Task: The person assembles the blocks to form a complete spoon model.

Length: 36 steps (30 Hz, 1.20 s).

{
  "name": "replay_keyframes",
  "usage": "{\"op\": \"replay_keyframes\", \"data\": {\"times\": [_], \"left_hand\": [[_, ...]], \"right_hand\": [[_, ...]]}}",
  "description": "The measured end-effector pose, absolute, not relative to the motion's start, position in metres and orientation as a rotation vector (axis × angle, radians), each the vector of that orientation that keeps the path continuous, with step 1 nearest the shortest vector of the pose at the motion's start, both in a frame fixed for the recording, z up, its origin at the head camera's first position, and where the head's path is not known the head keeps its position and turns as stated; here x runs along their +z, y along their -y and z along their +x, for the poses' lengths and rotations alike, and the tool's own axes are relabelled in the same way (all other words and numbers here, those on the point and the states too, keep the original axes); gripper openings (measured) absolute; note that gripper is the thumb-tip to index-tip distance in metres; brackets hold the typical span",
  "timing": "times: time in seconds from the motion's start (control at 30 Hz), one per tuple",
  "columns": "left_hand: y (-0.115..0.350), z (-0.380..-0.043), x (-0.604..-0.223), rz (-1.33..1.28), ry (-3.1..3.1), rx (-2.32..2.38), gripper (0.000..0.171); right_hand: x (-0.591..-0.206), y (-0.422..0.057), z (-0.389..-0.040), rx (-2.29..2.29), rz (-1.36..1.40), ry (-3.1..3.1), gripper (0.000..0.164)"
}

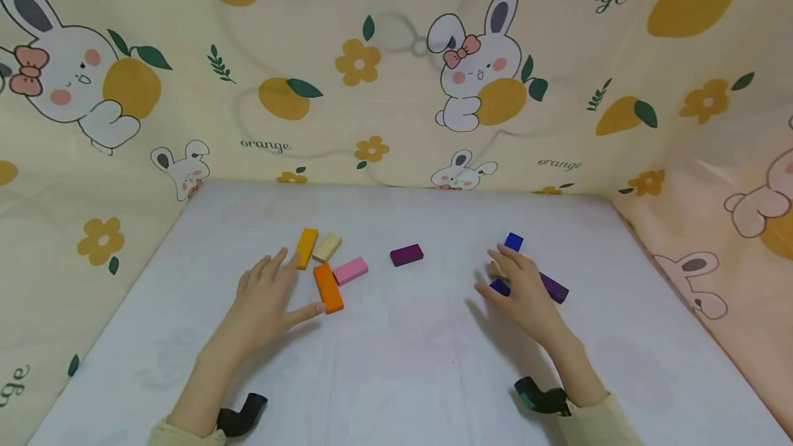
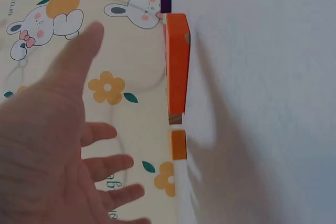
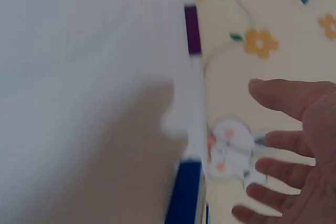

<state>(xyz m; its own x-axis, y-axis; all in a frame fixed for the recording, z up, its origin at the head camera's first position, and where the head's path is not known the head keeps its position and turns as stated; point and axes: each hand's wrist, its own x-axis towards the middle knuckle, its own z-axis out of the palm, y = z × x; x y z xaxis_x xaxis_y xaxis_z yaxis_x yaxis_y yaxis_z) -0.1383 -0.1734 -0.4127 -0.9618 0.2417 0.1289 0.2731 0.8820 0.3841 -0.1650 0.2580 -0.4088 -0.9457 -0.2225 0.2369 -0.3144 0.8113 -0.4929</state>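
Observation:
My left hand (image 1: 261,308) is spread above the table, its thumb tip right by the lower end of an orange block (image 1: 329,288). Its fingertips reach to a yellow-orange block (image 1: 307,248). Beside these lie a pale wood-coloured block (image 1: 328,248) and a pink block (image 1: 350,271). My right hand (image 1: 523,292), fingers apart, hovers over a second group and partly hides it. Around it show a blue block (image 1: 513,241), a dark blue block (image 1: 500,287) and a purple block (image 1: 553,288). In the right wrist view a blue block (image 3: 185,192) stands below the hand, whose fingers hold nothing.
A dark magenta block (image 1: 407,255) lies alone between the two groups on the white table (image 1: 396,370). Patterned cloth (image 1: 396,109) with rabbits and oranges rises behind the table and along its sides. Black wrist-worn pieces (image 1: 240,416) stick out near both sleeves.

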Motion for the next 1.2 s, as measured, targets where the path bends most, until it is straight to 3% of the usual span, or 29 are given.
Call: {"op": "replay_keyframes", "data": {"times": [0.23,0.43,0.73,1.2], "left_hand": [[0.167,-0.143,-0.414,-0.493,2.956,-0.809,0.106],[0.166,-0.146,-0.416,-0.470,2.976,-0.935,0.105],[0.165,-0.148,-0.423,-0.457,2.984,-1.033,0.103],[0.167,-0.151,-0.427,-0.438,2.979,-1.083,0.100]], "right_hand": [[-0.410,-0.226,-0.191,1.126,0.574,2.763,0.051],[-0.413,-0.208,-0.218,1.524,0.409,2.790,0.043],[-0.422,-0.192,-0.246,1.818,0.263,2.802,0.044],[-0.442,-0.176,-0.264,1.842,0.212,2.824,0.041]]}}
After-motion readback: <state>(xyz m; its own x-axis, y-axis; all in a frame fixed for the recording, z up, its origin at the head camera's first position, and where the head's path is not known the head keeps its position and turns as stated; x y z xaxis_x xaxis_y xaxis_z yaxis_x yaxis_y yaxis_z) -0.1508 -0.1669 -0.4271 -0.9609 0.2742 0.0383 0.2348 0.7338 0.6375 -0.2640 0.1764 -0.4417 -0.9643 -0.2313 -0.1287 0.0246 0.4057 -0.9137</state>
